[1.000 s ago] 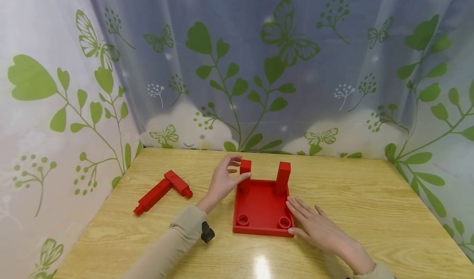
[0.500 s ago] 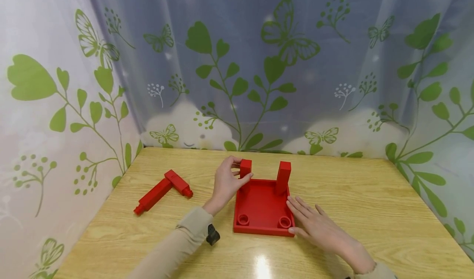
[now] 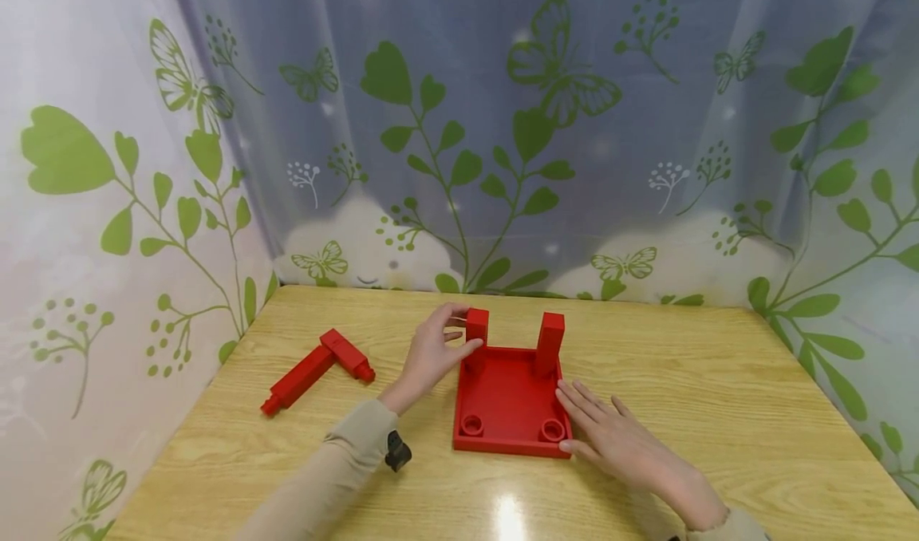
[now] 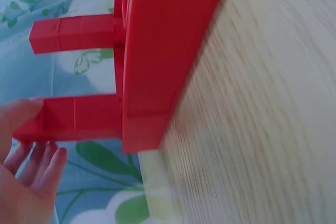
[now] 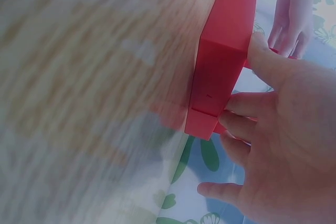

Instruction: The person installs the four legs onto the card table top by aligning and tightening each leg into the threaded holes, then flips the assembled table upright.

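Observation:
A red square toy table top (image 3: 508,401) lies with its rimmed underside up. Two red square legs stand upright at its far corners, the far left leg (image 3: 477,327) and the far right leg (image 3: 550,340). My left hand (image 3: 429,353) pinches the far left leg near its top, thumb on the near side and fingers behind, as the left wrist view also shows. Along the right rim rest the fairly straight fingers of my right hand (image 3: 621,439), with the thumb at the near right corner. Round sockets (image 3: 471,425) show at both near corners.
Two loose red legs lie to the left on the wooden table (image 3: 682,373): a longer-looking one (image 3: 300,377) and another leg (image 3: 348,355) touching its far end. Each shows a threaded tip. A patterned curtain (image 3: 459,142) hangs behind the table's far edge.
My left wrist swung slightly right and then back left, the fingers staying around the far left leg. My right hand and the table top have stayed in place.

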Demonstrator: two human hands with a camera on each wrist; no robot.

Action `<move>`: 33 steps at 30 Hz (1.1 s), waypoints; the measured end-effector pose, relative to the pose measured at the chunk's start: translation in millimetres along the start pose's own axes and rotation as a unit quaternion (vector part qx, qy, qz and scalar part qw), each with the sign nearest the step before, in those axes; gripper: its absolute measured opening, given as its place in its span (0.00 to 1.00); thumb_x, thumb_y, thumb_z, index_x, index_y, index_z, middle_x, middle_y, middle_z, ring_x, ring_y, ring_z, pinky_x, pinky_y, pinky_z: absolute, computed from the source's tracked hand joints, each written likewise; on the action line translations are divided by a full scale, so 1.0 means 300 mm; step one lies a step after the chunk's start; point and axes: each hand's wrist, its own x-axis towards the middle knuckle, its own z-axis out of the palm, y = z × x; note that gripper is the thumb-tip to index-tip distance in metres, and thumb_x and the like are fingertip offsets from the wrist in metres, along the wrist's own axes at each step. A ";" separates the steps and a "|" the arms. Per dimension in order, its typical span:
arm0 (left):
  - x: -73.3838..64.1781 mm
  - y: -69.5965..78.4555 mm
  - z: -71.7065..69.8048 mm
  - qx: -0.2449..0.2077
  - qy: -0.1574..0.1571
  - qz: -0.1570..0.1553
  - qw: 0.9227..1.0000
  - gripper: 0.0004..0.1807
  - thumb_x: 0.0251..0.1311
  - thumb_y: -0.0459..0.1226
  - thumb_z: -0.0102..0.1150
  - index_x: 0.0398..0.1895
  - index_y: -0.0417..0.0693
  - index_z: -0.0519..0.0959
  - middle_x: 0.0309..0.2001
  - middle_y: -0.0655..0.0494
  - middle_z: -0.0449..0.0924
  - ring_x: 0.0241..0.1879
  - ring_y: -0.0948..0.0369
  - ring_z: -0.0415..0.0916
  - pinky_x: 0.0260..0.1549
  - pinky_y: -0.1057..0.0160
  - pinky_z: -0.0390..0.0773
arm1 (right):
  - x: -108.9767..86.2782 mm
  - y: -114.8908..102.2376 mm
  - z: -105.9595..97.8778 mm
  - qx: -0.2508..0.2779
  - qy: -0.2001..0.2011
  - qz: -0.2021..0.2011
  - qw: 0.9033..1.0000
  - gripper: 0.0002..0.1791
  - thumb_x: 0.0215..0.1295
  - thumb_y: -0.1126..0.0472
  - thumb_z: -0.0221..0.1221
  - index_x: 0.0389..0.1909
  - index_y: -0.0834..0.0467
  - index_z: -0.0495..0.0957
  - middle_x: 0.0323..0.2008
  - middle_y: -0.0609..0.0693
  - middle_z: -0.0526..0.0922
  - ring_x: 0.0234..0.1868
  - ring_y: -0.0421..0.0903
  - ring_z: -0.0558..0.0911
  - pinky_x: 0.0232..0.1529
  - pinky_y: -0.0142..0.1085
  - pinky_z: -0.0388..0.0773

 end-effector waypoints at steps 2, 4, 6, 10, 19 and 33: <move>-0.005 -0.004 -0.019 -0.001 -0.019 0.008 1.000 0.29 0.59 0.33 0.73 0.63 0.42 0.75 0.58 0.48 0.80 0.56 0.52 0.79 0.55 0.55 0.82 | 0.000 -0.001 0.000 0.003 -0.002 0.002 1.000 0.40 0.76 0.40 0.51 0.78 0.62 0.58 0.78 0.58 0.56 0.77 0.61 0.57 0.67 0.72 0.56; -0.010 -0.008 -0.037 -0.001 -0.033 0.013 0.999 0.30 0.60 0.33 0.72 0.66 0.42 0.74 0.60 0.47 0.79 0.58 0.51 0.79 0.57 0.53 0.81 | 0.001 -0.002 0.000 0.005 -0.003 0.003 1.000 0.40 0.76 0.40 0.51 0.78 0.62 0.58 0.78 0.58 0.56 0.77 0.61 0.57 0.67 0.72 0.55; -0.014 -0.013 -0.054 -0.003 -0.039 0.021 0.999 0.31 0.60 0.33 0.71 0.66 0.41 0.74 0.62 0.46 0.78 0.59 0.49 0.78 0.58 0.51 0.80 | 0.001 -0.003 -0.002 0.007 -0.005 0.006 1.000 0.41 0.76 0.39 0.50 0.78 0.62 0.58 0.79 0.58 0.56 0.78 0.61 0.56 0.68 0.72 0.55; -0.027 -0.025 -0.086 0.008 -0.032 0.020 0.999 0.30 0.60 0.34 0.72 0.66 0.41 0.75 0.62 0.46 0.79 0.59 0.49 0.79 0.58 0.49 0.80 | 0.002 -0.001 0.001 0.007 -0.008 0.005 1.000 0.41 0.76 0.39 0.50 0.78 0.61 0.58 0.79 0.58 0.56 0.78 0.61 0.56 0.68 0.72 0.55; -0.074 -0.065 -0.167 0.028 0.021 -0.006 0.999 0.26 0.60 0.35 0.72 0.62 0.45 0.78 0.60 0.48 0.81 0.57 0.51 0.80 0.56 0.48 0.81 | 0.003 0.005 0.004 0.006 -0.004 0.003 1.000 0.41 0.76 0.39 0.50 0.78 0.62 0.58 0.78 0.58 0.56 0.77 0.61 0.57 0.68 0.72 0.55; -0.165 -0.140 -0.327 0.138 0.100 -0.083 0.982 0.25 0.60 0.36 0.73 0.59 0.38 0.78 0.57 0.42 0.82 0.53 0.44 0.81 0.50 0.46 0.83 | 0.004 0.006 0.003 0.011 -0.010 0.009 1.000 0.41 0.75 0.38 0.50 0.78 0.61 0.58 0.78 0.58 0.56 0.78 0.61 0.56 0.68 0.72 0.55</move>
